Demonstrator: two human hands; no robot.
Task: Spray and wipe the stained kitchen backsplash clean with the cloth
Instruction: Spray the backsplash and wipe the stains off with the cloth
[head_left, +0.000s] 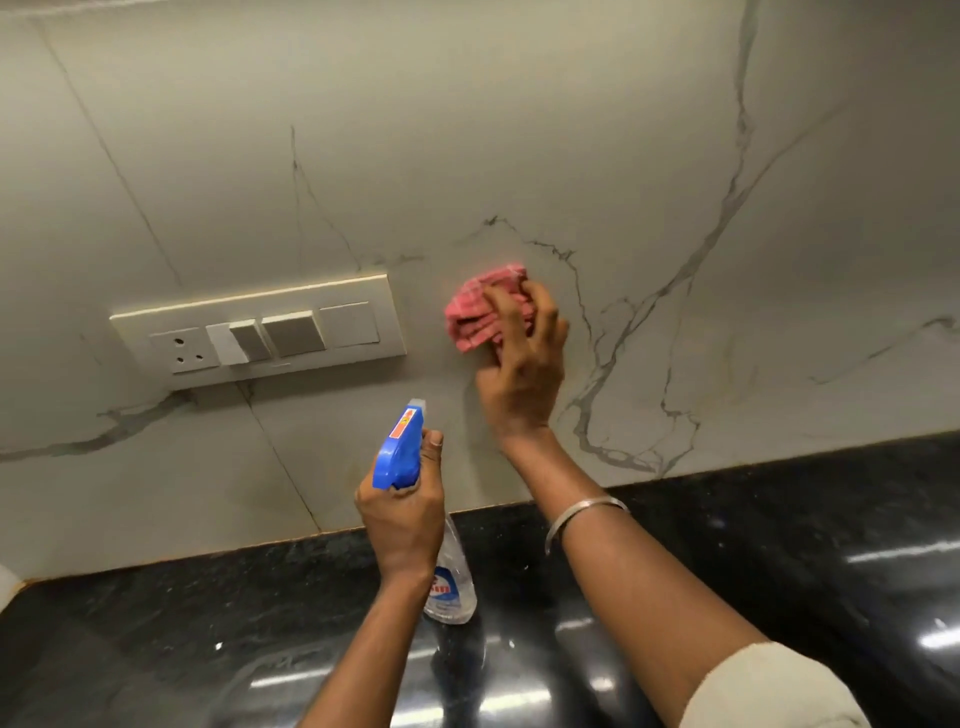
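My right hand (522, 374) grips a bunched pink checked cloth (480, 312) and holds it against the pale marble-veined backsplash (467, 156), just right of the switch panel. My left hand (402, 512) grips the neck of a clear spray bottle (451, 582) with a blue trigger head (401, 447). The nozzle points up at the wall below the cloth. The bottle hangs above the counter, its lower part partly hidden behind my left wrist.
A cream switch and socket panel (260, 332) is set in the wall left of the cloth. A glossy black stone counter (779, 545) runs along the foot of the backsplash. A metal bangle (582, 514) sits on my right wrist.
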